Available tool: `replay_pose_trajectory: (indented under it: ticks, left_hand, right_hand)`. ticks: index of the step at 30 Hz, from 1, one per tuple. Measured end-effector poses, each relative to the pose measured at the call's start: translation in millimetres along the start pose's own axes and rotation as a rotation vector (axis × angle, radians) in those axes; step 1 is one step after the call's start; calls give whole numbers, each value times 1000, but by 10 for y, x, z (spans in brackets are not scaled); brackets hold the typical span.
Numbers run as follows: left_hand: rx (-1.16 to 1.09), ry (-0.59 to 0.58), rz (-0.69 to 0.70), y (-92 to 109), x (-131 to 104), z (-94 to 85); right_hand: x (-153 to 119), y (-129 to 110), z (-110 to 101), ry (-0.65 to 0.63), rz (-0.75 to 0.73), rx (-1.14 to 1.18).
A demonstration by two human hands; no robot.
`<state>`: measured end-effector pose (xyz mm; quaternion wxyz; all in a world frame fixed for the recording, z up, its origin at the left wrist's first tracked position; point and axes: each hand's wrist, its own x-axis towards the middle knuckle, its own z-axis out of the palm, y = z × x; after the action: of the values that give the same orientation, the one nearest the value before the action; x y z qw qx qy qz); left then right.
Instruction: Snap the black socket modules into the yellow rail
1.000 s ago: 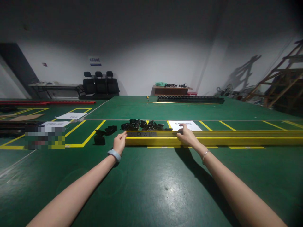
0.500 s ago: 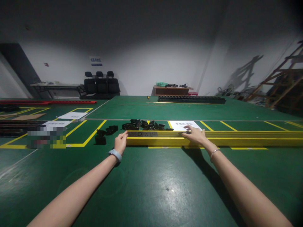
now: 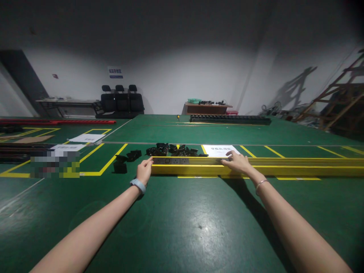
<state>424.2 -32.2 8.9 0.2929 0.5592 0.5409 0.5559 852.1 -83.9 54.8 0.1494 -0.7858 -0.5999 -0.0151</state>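
Note:
A long yellow channel [image 3: 199,170] lies across the green table, with several grey and black socket-like modules [image 3: 176,161] set in its slot near the left end. My left hand [image 3: 144,171], wearing a pale blue wristband, is closed on that end with thumb and fingers pinched together. Farther right, my right hand [image 3: 237,163] reaches over the channel. Its thumb is at the slot and its curved fingers are spread apart above the far edge. Whether a small dark part lies under the thumb is hard to see. Black plastic pieces [image 3: 163,149] lie piled behind the channel.
More black pieces [image 3: 120,168] lie left of my left hand. A printed white sheet [image 3: 218,150] is behind the channel, among yellow tape outlines. Long dark strips [image 3: 22,153] lie at the left, red rails [image 3: 57,122] beyond them. A black slotted rail [image 3: 230,120] is at the far side.
My right hand has shifted slightly to the right along the channel. My left hand, the channel and the modules in it look nearly unmoved.

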Motion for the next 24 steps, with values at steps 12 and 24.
replay_pose_trajectory:
  ticks: [12,24]
  left_hand:
    - [-14,-3,-10,-5,-2,-7]
    - [11,3,14,-2,2,14]
  right_hand:
    - [12,73,-36,-28,-57,110]
    - [-209,-440,-44,217,-62,-80]
